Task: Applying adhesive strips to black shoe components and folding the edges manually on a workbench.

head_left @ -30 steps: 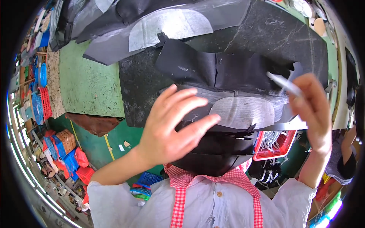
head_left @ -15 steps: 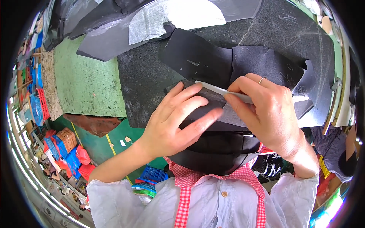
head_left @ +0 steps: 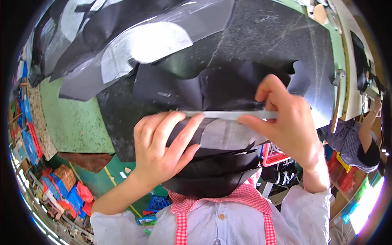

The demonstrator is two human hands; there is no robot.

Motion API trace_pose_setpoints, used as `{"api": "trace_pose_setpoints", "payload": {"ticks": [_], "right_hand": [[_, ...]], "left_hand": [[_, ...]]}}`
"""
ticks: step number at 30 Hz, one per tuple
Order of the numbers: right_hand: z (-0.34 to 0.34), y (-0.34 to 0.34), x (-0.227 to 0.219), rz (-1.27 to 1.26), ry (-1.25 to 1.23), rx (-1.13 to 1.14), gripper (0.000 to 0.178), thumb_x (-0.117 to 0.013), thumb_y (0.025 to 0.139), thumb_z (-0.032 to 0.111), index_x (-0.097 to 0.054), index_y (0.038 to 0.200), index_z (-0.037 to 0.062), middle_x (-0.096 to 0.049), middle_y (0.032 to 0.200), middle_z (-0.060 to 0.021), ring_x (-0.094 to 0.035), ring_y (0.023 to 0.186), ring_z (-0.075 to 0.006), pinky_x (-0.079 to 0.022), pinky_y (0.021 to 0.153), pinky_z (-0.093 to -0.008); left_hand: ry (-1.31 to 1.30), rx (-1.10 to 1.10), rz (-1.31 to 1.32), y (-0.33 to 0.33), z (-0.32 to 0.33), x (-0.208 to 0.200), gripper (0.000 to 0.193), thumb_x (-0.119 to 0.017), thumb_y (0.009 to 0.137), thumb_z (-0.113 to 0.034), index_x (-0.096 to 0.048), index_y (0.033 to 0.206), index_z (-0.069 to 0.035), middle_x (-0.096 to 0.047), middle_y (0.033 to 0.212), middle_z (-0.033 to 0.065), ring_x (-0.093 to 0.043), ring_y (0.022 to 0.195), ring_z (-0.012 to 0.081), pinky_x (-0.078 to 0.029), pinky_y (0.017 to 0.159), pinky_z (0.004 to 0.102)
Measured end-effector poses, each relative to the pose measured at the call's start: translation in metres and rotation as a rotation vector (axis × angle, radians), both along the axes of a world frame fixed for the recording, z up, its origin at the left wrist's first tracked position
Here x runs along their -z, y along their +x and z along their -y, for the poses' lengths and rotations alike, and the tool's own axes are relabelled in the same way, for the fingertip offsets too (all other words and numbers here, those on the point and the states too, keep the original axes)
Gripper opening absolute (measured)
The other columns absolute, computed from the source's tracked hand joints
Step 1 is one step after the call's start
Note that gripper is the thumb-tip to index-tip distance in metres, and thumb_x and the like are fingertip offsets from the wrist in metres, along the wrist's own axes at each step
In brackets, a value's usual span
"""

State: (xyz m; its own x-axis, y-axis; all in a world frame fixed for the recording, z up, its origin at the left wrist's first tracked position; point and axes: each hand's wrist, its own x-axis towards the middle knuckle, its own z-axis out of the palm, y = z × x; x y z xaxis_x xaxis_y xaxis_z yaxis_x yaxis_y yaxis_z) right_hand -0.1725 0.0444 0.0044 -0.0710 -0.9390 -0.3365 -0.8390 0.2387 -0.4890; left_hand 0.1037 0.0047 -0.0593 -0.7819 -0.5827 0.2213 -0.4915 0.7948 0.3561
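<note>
A narrow white strip (head_left: 222,114) runs nearly level across a black sheet piece (head_left: 241,83), along the fold line in front of its raised, wavy back part. My left hand (head_left: 157,153) lies flat with fingers stretched, its fingertips on the strip's left stretch. At the strip's right end my right hand (head_left: 290,122) is closed round it, thumb in front and fingers bent behind. A pale grey patch (head_left: 226,134) shows on the near part of the piece, between my hands. More black material hangs over the table's near edge at my front.
Black sheets with a white half-round piece (head_left: 147,41) lie at the back left of the dark work mat (head_left: 281,36). A green board (head_left: 77,118) is at left. A metal-ended bar (head_left: 337,98) stands at the right edge. Another person (head_left: 351,139) is at far right.
The strip has gone from slanting to nearly level. My right hand has moved toward its right end, and my left hand lies lower on the piece. The whole view has shifted.
</note>
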Motion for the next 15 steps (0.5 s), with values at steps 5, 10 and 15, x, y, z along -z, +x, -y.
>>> {"api": "trace_pose_setpoints", "payload": {"ticks": [5, 10, 15], "right_hand": [[-0.039, -0.032, 0.011, 0.459, -0.150, 0.423, 0.019, -0.079, 0.091, 0.001, -0.066, 0.104, 0.0021, -0.072, 0.086, -0.0005, -0.065, 0.079, -0.0034, -0.050, 0.068, -0.0202], [-0.034, -0.032, 0.003, 0.559, -0.338, 0.484, 0.015, -0.077, 0.092, -0.001, -0.068, 0.103, 0.0019, -0.074, 0.089, -0.0014, -0.068, 0.083, -0.0049, -0.053, 0.073, -0.0209], [-0.038, -0.041, 0.023, 0.403, -0.171, 0.353, 0.013, -0.078, 0.091, 0.001, -0.068, 0.100, 0.0012, -0.074, 0.087, -0.0060, -0.072, 0.084, -0.0076, -0.059, 0.070, -0.0264]], "left_hand": [[0.012, 0.025, 0.037, -0.001, 0.004, -0.008, 0.054, -0.080, 0.081, -0.025, -0.072, 0.132, -0.011, -0.055, 0.128, 0.0133, -0.052, 0.115, 0.0346, -0.043, 0.100, 0.0499], [0.027, 0.061, 0.060, -0.003, 0.010, -0.012, 0.049, -0.078, 0.084, -0.021, -0.073, 0.131, -0.009, -0.055, 0.128, 0.0141, -0.052, 0.116, 0.0346, -0.043, 0.101, 0.0497], [0.052, 0.037, 0.098, -0.025, 0.016, -0.031, 0.041, -0.076, 0.085, -0.017, -0.074, 0.125, -0.007, -0.057, 0.123, 0.0148, -0.054, 0.113, 0.0352, -0.044, 0.100, 0.0475]]}}
